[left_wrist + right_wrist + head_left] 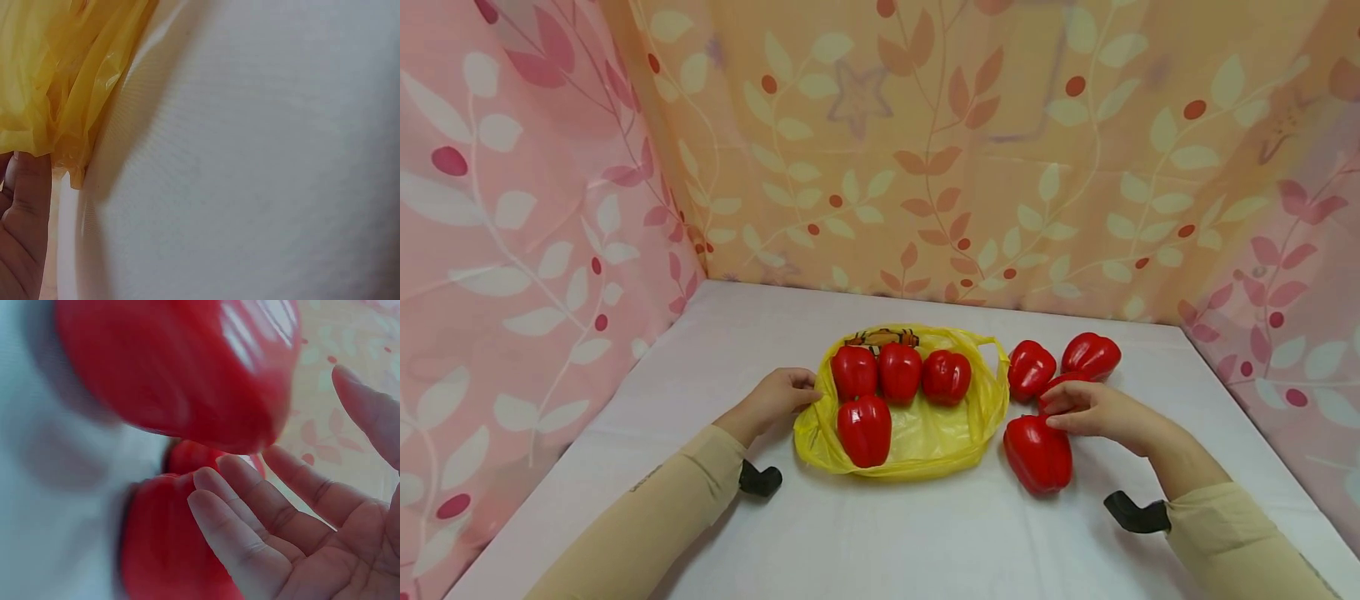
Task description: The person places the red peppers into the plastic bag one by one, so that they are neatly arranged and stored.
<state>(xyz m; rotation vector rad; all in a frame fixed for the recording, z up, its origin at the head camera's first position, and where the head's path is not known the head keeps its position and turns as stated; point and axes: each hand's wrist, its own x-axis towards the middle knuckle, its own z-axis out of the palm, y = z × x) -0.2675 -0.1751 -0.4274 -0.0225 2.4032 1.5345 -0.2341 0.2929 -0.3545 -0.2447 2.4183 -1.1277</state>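
A yellow plastic bag [925,429] lies spread with its mouth up, and several red bell peppers [864,431] sit inside it. At the bag's left rim, my left hand [780,400] pinches the plastic; the left wrist view shows a finger against the gathered yellow edge [78,125]. My right hand [1105,414] hovers over the peppers right of the bag, thumb spread from relaxed fingers. Nearest to it is a red bell pepper [1037,457], with its fingertips right by the pepper's surface. In the right wrist view that pepper [187,369] looms close to the fingers [234,531].
More red bell peppers [1031,370] lie behind the right hand, one [1091,357] farthest back. A white cloth [880,533] covers the table. Patterned curtains [925,167] stand along the back and both sides. Black wrist mounts [1137,513] stick out from the sleeves.
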